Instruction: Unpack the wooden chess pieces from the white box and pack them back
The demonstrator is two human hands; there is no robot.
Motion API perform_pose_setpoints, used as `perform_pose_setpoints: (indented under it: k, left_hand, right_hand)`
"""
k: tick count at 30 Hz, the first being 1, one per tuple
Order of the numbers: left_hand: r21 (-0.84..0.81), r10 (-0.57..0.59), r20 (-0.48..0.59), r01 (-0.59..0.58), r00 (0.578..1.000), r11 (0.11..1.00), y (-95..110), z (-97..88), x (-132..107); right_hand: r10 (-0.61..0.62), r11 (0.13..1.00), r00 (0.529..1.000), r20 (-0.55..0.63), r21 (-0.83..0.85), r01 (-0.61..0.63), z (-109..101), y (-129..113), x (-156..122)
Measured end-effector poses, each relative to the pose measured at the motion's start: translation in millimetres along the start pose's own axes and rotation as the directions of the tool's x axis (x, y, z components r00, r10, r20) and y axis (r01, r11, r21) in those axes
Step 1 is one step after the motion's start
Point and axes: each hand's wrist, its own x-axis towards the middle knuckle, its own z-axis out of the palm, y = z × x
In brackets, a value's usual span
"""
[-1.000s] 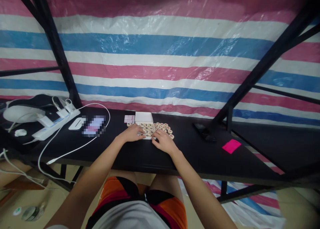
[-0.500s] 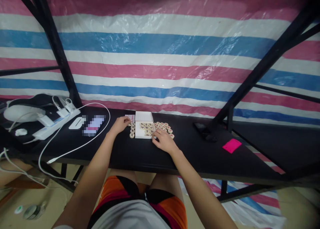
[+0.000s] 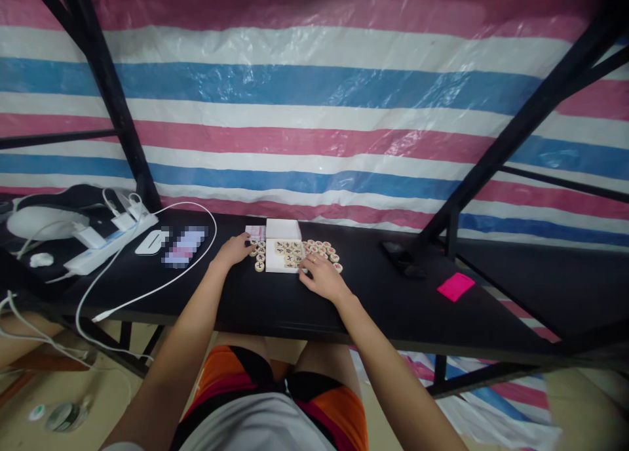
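Left hand (image 3: 236, 248) shifted: over the white box (image 3: 274, 262) a second ago, now left of it, at the black-marked discs (image 3: 259, 266) on the worktop (image 3: 275, 313). Right hand (image 3: 322, 278) hardly changed, at the box's near right corner.

Left fingers bent at the upper discs of that cluster; cannot tell whether one is pinched. Right fingers curled at the box edge; whether they press or grip it, cannot tell.

Box lies open, lid part (image 3: 284, 229) behind. Boxed discs (image 3: 289, 249) sit toward back and right, markings up; front left bare. Red-marked discs (image 3: 327, 248) bunch to the right, partly behind the right hand.

Handling, my judgement: discs are low and close-set, so pinch one by opposite rims, lift straight clear of neighbours. Right hand best kept light, steadying the box without nudging the red-marked bunch.

Farther out: printed slip (image 3: 255, 231) beyond the left cluster; pink card (image 3: 456, 287) well right.
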Motion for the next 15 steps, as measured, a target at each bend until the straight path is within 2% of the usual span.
perform_pose_setpoints:
  k: [11, 15]
  left_hand:
    - [-0.007, 0.009, 0.001, -0.009, 1.000, 1.000, 1.5, -2.1, -2.9]
    - [-0.056, 0.033, -0.050, -0.036, 0.998, 0.998, 1.4, -2.0, -2.2]
  right_hand:
    - [0.012, 1.000, 1.000, 0.010, -0.015, -0.012, -0.8, -0.3, -0.4]
    - [0.018, 1.000, 1.000, 0.014, -0.004, -0.018, -1.2, -0.4, -0.5]
